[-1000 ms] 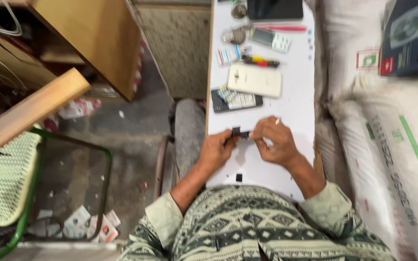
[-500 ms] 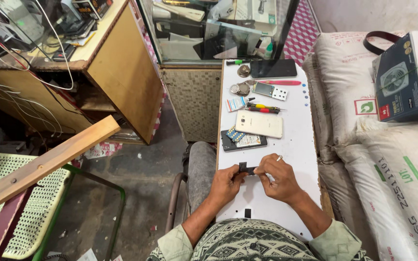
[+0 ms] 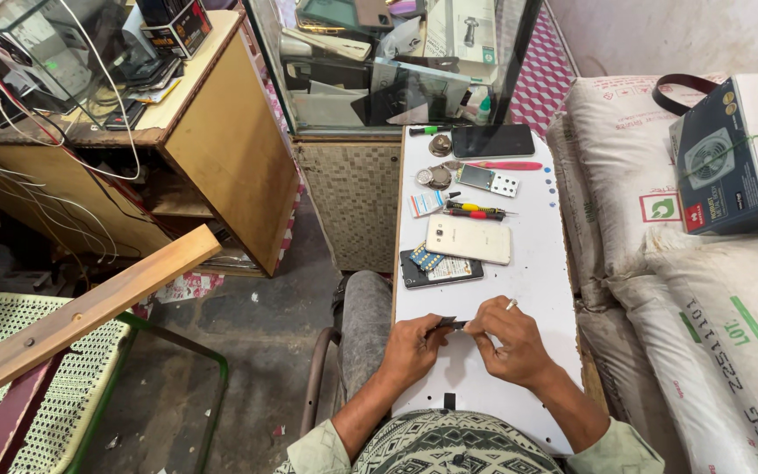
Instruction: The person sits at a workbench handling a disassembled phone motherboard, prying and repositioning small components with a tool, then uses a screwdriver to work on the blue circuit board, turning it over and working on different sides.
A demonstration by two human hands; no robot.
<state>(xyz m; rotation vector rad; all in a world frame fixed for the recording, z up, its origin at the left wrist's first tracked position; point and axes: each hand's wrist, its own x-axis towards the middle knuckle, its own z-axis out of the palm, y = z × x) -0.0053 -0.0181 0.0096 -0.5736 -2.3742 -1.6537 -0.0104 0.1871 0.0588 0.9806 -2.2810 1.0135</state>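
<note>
Over the near part of a white board (image 3: 546, 272), my left hand (image 3: 410, 347) and my right hand (image 3: 506, 341) meet on a small dark part (image 3: 451, 324), each pinching one end. A thin white stick juts from between the fingers of the right hand. Just beyond the hands lie a white phone (image 3: 469, 240) and an opened dark phone (image 3: 440, 269) with small cards on it. Farther back are screwdrivers (image 3: 475, 211), a small keypad phone (image 3: 488, 181), a red tool (image 3: 504, 165) and a black phone (image 3: 492, 140).
White sacks (image 3: 712, 290) are stacked on the right, with a blue box (image 3: 730, 158) on top. A glass cabinet (image 3: 388, 61) stands beyond the board. A wooden desk (image 3: 212, 149) with cables is at left, a wooden plank (image 3: 89, 312) and green mesh chair (image 3: 19, 386) lower left.
The view has tilted up, bringing the glass cabinet and desk top into sight. Both hands stay together on the small dark part at the near end of the board.
</note>
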